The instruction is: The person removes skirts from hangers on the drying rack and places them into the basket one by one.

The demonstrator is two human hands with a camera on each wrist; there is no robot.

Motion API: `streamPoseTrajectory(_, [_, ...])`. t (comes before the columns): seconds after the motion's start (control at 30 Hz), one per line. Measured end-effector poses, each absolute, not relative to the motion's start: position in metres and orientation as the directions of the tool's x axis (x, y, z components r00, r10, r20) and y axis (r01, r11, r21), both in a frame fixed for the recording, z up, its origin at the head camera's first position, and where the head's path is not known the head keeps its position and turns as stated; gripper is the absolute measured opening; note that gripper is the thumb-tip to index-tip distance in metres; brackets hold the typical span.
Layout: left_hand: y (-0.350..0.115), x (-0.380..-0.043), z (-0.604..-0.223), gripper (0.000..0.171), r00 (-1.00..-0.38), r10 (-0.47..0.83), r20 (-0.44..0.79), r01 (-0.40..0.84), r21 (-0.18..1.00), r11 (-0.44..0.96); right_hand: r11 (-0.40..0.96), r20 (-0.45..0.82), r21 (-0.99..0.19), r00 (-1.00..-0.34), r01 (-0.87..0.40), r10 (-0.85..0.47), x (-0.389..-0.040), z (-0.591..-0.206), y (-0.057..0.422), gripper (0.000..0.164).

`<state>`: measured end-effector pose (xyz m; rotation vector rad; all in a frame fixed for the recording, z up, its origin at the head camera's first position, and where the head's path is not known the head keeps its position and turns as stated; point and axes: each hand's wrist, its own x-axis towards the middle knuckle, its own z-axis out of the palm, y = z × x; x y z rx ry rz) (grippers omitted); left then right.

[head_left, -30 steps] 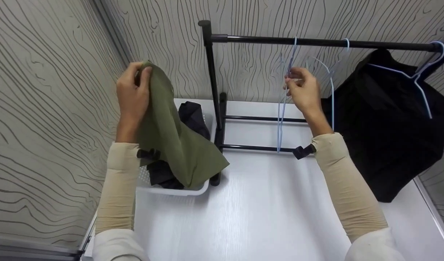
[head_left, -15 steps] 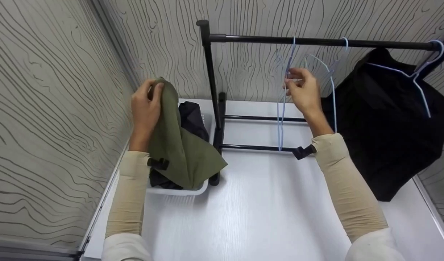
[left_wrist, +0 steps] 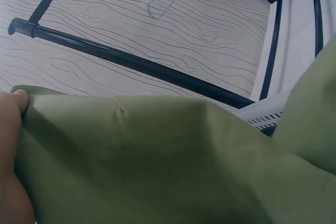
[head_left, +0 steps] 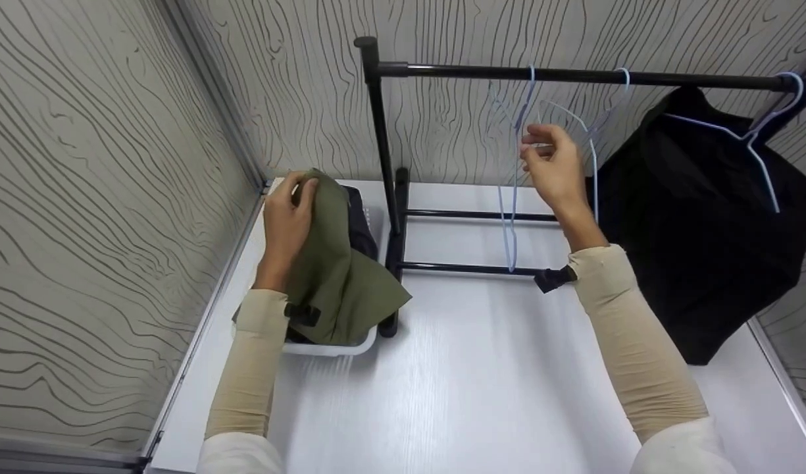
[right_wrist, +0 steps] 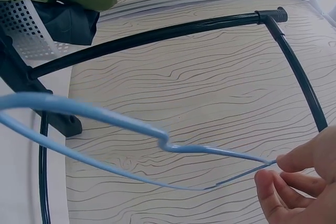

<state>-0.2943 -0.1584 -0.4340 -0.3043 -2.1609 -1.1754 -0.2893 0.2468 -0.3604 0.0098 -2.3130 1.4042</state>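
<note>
In the head view, my left hand (head_left: 289, 217) pinches the top edge of an olive-green garment (head_left: 330, 263), which drapes over the white basket (head_left: 340, 351). Its cloth fills much of the left wrist view, with my thumb along the upper edge. My right hand (head_left: 555, 164) is raised at a light-blue wire hanger (head_left: 515, 191) hooked on the black rail (head_left: 442, 71). The right wrist view shows the thumb and fingers pinching the hanger's narrow end, where the wires meet. Part of this contact is hidden by the thumb.
Another blue hanger (head_left: 594, 164) hangs on the rail just beyond my right hand. Farther right, a black garment (head_left: 699, 250) hangs on a third hanger (head_left: 766, 171). Dark cloth (head_left: 360, 227) lies in the basket beside the rack's upright (head_left: 384, 151). A patterned wall (head_left: 100, 197) bounds the left side.
My left hand has moved down and to the right, lowering the green garment over the basket. My right hand stays nearly in place, while the two bare hangers have swung slightly left.
</note>
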Motion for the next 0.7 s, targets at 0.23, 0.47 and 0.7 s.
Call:
streamPoseTrajectory(0.23, [-0.153, -0.294, -0.451, 0.025, -0.792, -0.085, 0.605, 0.46, 0.683, 0.568, 0.523, 0.378, -0.824, -0.899, -0.217, 0.223, -0.283, -0.357, 0.248, 0.031])
streamPoseTrajectory(0.47, [-0.151, -0.292, -0.466, 0.019, -0.824, -0.068, 0.562, 0.426, 0.694, 0.58, 0.559, 0.4, -0.799, -0.89, -0.223, 0.216, -0.277, -0.352, 0.252, 0.03])
streamPoseTrajectory(0.7, [-0.152, -0.289, -0.481, 0.015, -0.861, -0.022, 0.508, 0.393, 0.693, 0.604, 0.624, 0.451, -0.745, -0.867, -0.235, 0.211, -0.271, -0.348, 0.259, 0.029])
